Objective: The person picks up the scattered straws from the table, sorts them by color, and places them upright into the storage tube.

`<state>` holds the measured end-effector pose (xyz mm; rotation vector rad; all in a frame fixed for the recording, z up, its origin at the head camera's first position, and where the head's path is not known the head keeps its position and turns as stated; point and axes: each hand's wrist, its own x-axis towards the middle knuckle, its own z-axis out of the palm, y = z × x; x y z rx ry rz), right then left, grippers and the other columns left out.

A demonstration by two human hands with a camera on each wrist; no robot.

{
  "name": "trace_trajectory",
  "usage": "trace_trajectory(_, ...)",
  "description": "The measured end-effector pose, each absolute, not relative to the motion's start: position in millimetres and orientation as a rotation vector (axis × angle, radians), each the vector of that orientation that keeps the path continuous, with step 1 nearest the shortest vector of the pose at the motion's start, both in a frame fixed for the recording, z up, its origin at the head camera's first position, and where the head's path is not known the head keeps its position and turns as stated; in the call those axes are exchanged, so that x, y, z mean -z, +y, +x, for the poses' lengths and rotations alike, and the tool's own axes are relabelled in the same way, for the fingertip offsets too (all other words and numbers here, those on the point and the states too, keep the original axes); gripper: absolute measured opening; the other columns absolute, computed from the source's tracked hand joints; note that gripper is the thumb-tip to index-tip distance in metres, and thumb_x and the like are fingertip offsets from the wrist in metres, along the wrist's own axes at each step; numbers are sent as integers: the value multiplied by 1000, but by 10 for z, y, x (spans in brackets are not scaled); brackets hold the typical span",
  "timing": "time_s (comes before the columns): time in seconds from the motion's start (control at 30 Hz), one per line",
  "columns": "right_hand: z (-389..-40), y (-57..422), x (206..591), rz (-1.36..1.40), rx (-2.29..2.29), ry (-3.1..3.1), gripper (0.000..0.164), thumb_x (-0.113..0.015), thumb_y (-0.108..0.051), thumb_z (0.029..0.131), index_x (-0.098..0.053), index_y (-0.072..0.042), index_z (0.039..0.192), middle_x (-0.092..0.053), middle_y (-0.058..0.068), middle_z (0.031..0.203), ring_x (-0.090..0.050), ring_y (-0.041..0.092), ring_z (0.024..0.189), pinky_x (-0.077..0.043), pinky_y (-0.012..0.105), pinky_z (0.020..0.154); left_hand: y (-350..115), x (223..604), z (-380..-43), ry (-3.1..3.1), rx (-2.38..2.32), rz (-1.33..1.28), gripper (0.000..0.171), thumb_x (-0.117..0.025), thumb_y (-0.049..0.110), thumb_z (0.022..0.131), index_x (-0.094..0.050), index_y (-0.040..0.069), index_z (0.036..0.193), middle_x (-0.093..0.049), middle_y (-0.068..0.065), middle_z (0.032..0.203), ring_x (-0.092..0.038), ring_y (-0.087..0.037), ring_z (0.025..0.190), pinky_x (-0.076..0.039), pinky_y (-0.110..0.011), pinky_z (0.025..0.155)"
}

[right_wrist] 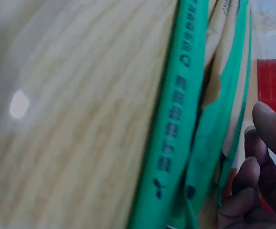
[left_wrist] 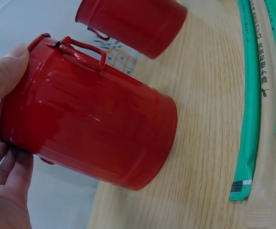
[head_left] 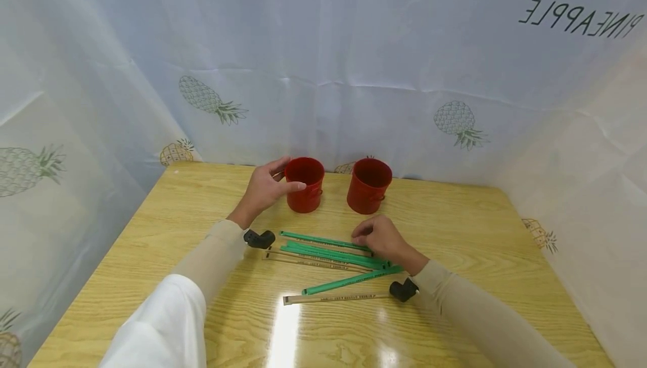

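Note:
My left hand (head_left: 266, 187) holds the left small red metal bucket (left_wrist: 97, 114) near its rim, thumb on one side and fingers on the other. This bucket has a small wire handle and stands upright in the head view. My right hand (head_left: 383, 239) is over the right ends of several wrapped straws, its fingers loosely curled with nothing visible between them. In the right wrist view its fingertips are close beside a green-wrapped straw (right_wrist: 168, 119). Green and brown wrapped straws lie in a loose pile, such as the brown straw (head_left: 333, 298) nearest me.
A second red bucket (head_left: 365, 195) stands upright to the right of the held one, near the table's back edge. The light wooden table (head_left: 455, 227) meets a white curtain (head_left: 323, 115) with pineapple prints. Curtains also hang at both sides.

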<state>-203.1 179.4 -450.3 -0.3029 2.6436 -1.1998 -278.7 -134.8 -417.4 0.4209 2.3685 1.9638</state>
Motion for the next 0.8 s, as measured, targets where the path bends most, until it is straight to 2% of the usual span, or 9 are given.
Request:
trace_trajectory(0.17, -2039, 1783, 4551, -327, 1171, 2643, 7, -78, -6, 91, -84, -6, 96, -79, 6, 88, -62, 13, 70, -54, 29, 63, -1340, 4182, -2795, 2363, -1959, 412, 85, -85, 23, 88, -42, 5, 159, -49, -12, 161, -51, -32, 148, -51, -44, 112)
trace_trajectory(0.37, -2041, 1744, 4572, -431, 1099, 2695, 5, -80, -7, 89, -84, -6, 92, -79, 5, 88, -65, 9, 78, -57, 27, 70, -1350, 4194, -2799, 2356, -1966, 403, 84, -85, 22, 89, -42, 6, 159, -50, -12, 161, -51, -32, 148, -51, -43, 112)
trace_trajectory(0.5, -2040, 1733, 4560, -503, 1047, 2707, 4, -78, -6, 91, -82, -5, 89, -76, 3, 84, -61, 9, 74, -54, 25, 67, -1354, 4192, -2801, 2354, -1969, 404, 84, -85, 23, 89, -42, 7, 159, -49, -12, 161, -50, -32, 149, -50, -43, 113)
trace_trajectory(0.67, -2041, 1712, 4528, -571, 914, 2707, 13, -74, -6, 95, -76, -9, 82, -68, 0, 76, -54, 11, 68, -48, 25, 64, -1354, 4189, -2802, 2366, -1965, 404, 84, -85, 24, 88, -43, 7, 159, -49, -11, 162, -50, -31, 149, -50, -42, 113)
trace_trajectory(0.8, -2032, 1704, 4519, -631, 814, 2702, 17, -69, -7, 98, -72, -11, 82, -64, -1, 76, -53, 12, 68, -47, 26, 65, -1351, 4206, -2807, 2383, -1947, 409, 86, -85, 24, 88, -41, 5, 159, -49, -11, 161, -51, -31, 148, -50, -42, 113)
